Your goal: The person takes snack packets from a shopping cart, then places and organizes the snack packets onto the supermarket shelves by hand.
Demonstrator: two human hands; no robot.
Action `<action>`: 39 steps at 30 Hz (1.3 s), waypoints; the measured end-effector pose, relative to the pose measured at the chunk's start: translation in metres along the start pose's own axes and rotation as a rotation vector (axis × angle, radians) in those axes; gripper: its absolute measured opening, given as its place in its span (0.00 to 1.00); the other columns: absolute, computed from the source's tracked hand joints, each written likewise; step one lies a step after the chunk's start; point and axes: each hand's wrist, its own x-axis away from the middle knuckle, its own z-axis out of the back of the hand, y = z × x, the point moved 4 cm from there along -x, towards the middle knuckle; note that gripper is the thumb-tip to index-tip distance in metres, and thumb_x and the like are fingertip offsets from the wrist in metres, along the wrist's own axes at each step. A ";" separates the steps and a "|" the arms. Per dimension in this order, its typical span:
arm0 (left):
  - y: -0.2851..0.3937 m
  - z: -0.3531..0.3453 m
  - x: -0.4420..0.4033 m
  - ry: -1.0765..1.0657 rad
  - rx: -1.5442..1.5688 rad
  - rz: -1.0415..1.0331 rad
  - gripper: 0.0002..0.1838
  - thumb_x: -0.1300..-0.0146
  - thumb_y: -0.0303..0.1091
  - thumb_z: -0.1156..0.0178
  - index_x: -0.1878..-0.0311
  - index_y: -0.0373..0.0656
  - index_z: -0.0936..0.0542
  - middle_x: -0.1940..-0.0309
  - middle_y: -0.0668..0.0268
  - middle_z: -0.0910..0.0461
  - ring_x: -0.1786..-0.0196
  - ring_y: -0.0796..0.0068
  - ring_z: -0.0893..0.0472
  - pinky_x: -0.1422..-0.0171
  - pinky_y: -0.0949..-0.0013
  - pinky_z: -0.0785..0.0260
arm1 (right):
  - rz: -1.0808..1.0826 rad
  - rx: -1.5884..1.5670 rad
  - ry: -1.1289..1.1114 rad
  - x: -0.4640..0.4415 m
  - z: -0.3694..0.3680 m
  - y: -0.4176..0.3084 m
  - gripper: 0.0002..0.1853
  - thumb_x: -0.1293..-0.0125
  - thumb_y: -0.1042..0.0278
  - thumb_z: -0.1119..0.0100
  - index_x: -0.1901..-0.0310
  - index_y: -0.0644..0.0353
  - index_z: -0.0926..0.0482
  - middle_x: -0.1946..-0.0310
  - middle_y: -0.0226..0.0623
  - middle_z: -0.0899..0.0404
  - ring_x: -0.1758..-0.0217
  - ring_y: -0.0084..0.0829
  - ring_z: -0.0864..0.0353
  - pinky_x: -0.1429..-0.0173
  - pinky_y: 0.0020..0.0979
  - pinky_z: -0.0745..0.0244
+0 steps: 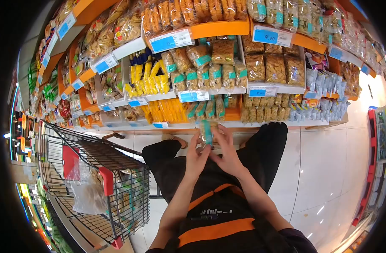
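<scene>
A small clear snack packet (pixel 207 131) with a teal label is held up between my two hands, just in front of the lowest shelf. My left hand (pixel 196 156) has its fingers closed on the packet's left side. On the right side, my right hand (pixel 225 149) grips it with thumb and fingers. The two thumbs are close together at its lower end. Similar teal-labelled packets (pixel 205 109) stand in the bottom shelf row right behind it, and more packets (pixel 207 76) fill the bin above.
A wire shopping cart (pixel 129 177) with red corner pieces stands at my left, holding a clear plastic bag (pixel 87 189) and packaged goods. Orange-edged shelves (pixel 220 28) with blue price tags curve ahead. White tiled floor (pixel 323 168) extends to the right, toward a red-edged display (pixel 369 164).
</scene>
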 end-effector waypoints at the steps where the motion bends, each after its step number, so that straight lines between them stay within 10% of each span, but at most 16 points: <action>1: 0.001 -0.006 -0.005 -0.073 -0.047 -0.023 0.31 0.33 0.26 0.41 0.28 0.39 0.39 0.44 0.61 0.27 0.45 0.72 0.22 0.49 0.71 0.26 | -0.016 0.004 0.025 0.002 0.003 0.005 0.38 0.38 0.83 0.41 0.27 0.55 0.43 0.32 0.51 0.42 0.34 0.49 0.33 0.39 0.35 0.31; 7: 0.015 -0.045 -0.064 -0.329 -0.513 -0.473 0.29 0.33 0.38 0.39 0.32 0.39 0.32 0.41 0.52 0.25 0.39 0.54 0.25 0.38 0.57 0.33 | -0.266 -0.017 0.361 -0.006 0.018 0.068 0.35 0.35 0.84 0.47 0.27 0.64 0.46 0.34 0.62 0.38 0.33 0.61 0.36 0.33 0.43 0.35; 11: -0.004 -0.049 -0.117 -0.018 -1.140 -0.753 0.29 0.41 0.37 0.35 0.35 0.46 0.29 0.41 0.60 0.24 0.35 0.54 0.30 0.29 0.52 0.45 | -0.183 0.320 0.494 -0.033 -0.007 0.111 0.30 0.33 0.77 0.45 0.30 0.64 0.40 0.41 0.63 0.31 0.41 0.56 0.26 0.46 0.41 0.26; 16: -0.027 -0.036 -0.149 -0.161 -1.226 -0.561 0.31 0.45 0.40 0.33 0.36 0.51 0.28 0.39 0.62 0.26 0.35 0.56 0.30 0.29 0.51 0.46 | -0.483 0.487 0.299 -0.048 -0.020 0.141 0.30 0.32 0.55 0.44 0.33 0.60 0.36 0.65 0.53 0.18 0.70 0.54 0.18 0.67 0.50 0.25; 22: -0.029 -0.038 -0.149 -0.111 -1.234 -0.595 0.32 0.47 0.39 0.32 0.36 0.51 0.28 0.36 0.62 0.28 0.34 0.55 0.32 0.28 0.50 0.46 | -0.545 0.579 0.197 -0.044 -0.028 0.156 0.29 0.29 0.55 0.46 0.32 0.59 0.38 0.61 0.45 0.18 0.66 0.46 0.17 0.65 0.46 0.25; 24: -0.015 -0.034 -0.130 -0.058 -1.198 -0.636 0.33 0.46 0.36 0.34 0.35 0.50 0.29 0.32 0.61 0.33 0.31 0.53 0.35 0.28 0.47 0.46 | -0.432 -0.440 0.405 -0.030 -0.054 0.232 0.28 0.27 0.56 0.48 0.32 0.59 0.39 0.57 0.39 0.20 0.63 0.38 0.19 0.60 0.42 0.24; 26: 0.013 -0.019 -0.084 0.014 -1.045 -0.662 0.32 0.46 0.33 0.35 0.34 0.50 0.29 0.31 0.60 0.34 0.29 0.52 0.37 0.27 0.45 0.47 | -0.365 -0.770 0.422 -0.018 -0.063 0.260 0.28 0.26 0.62 0.50 0.29 0.60 0.44 0.50 0.36 0.26 0.56 0.30 0.25 0.54 0.34 0.27; 34: 0.136 0.178 0.145 0.687 -1.022 -0.591 0.23 0.49 0.11 0.45 0.48 0.38 0.20 0.40 0.50 0.25 0.34 0.53 0.27 0.32 0.58 0.36 | -0.330 0.231 0.214 -0.013 -0.036 0.216 0.42 0.26 0.55 0.50 0.25 0.68 0.61 0.30 0.57 0.44 0.33 0.44 0.35 0.32 0.38 0.38; 36: 0.165 0.239 0.186 0.920 -1.059 -0.528 0.18 0.42 0.14 0.45 0.49 0.38 0.20 0.44 0.53 0.22 0.41 0.58 0.23 0.37 0.63 0.31 | -0.263 0.329 0.274 -0.018 -0.032 0.194 0.45 0.27 0.44 0.52 0.24 0.66 0.62 0.27 0.58 0.51 0.29 0.48 0.38 0.30 0.43 0.41; 39: 0.155 0.334 0.223 0.945 -0.766 -0.086 0.15 0.36 0.25 0.40 0.46 0.38 0.22 0.48 0.58 0.21 0.47 0.63 0.21 0.41 0.64 0.29 | -0.390 0.086 0.261 -0.017 -0.033 0.183 0.40 0.25 0.58 0.52 0.25 0.69 0.63 0.26 0.62 0.57 0.26 0.50 0.42 0.29 0.38 0.41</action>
